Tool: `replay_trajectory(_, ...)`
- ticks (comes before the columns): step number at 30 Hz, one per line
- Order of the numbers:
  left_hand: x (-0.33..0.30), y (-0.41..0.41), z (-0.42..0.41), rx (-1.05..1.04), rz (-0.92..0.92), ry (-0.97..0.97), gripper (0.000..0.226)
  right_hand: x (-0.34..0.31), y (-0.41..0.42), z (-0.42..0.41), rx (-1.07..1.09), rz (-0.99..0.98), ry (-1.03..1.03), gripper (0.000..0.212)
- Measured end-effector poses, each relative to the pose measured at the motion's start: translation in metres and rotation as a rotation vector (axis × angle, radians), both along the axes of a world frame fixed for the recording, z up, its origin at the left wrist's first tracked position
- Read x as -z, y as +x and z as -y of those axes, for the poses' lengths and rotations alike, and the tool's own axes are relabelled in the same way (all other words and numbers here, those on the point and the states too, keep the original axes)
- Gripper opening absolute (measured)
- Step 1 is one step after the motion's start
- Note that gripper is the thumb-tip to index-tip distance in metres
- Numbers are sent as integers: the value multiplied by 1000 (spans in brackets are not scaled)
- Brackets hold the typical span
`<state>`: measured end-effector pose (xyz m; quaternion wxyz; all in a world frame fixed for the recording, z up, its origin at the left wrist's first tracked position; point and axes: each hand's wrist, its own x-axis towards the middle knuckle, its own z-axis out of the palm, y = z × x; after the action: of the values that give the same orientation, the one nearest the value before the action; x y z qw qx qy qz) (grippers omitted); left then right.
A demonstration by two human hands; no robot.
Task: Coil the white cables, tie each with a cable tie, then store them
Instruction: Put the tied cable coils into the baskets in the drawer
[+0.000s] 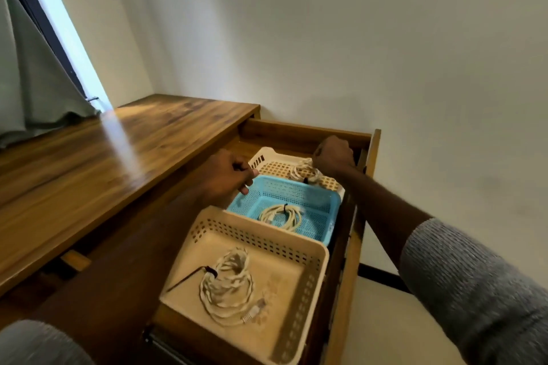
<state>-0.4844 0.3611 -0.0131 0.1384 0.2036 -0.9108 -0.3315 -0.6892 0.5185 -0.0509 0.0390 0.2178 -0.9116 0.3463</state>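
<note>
Three tied white cable coils lie in baskets inside the open wooden drawer (305, 130). The near coil (228, 284), bound with a black cable tie (210, 271), lies in the cream basket (318, 258). A second coil (281, 215) lies in the blue basket (323, 197). The far coil (305, 172) sits in the white basket (264, 157), and my right hand (335, 154) is curled over its top and grips it. My left hand (228, 178) hovers at the blue basket's far left corner with its fingers curled. Whether it holds anything is unclear.
The wooden desk top (103, 163) stretches to the left of the drawer. A grey curtain (32, 98) hangs over its far left end. A white wall rises behind, and pale floor (385, 329) lies to the right of the drawer front.
</note>
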Motion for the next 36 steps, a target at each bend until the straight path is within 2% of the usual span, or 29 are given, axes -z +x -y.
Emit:
replay_trajectory(6,0,20,-63,99,-26,-58,15,2,43,-54,-282,-200,-330,4)
replay_trajectory(11,17,21,-139,297,-118,-15,8,40,72,-113,-275,-367,-517,7)
replay_trajectory(16,36,28,-183,382,-59,-224,50,78,93,-142,-154,-330,-667,6)
replay_trajectory(18,36,28,-182,384,-26,-307,56,85,98,-141,-158,-297,-713,7)
replay_trajectory(21,31,26,-180,409,23,-416,55,90,101,-138,-187,-287,-741,14)
replay_trajectory(31,22,45,-133,321,102,-530,48,97,108,-88,-337,-302,-678,27)
replay_trajectory(36,26,60,-97,229,181,-772,39,99,123,-39,-447,-199,-594,43)
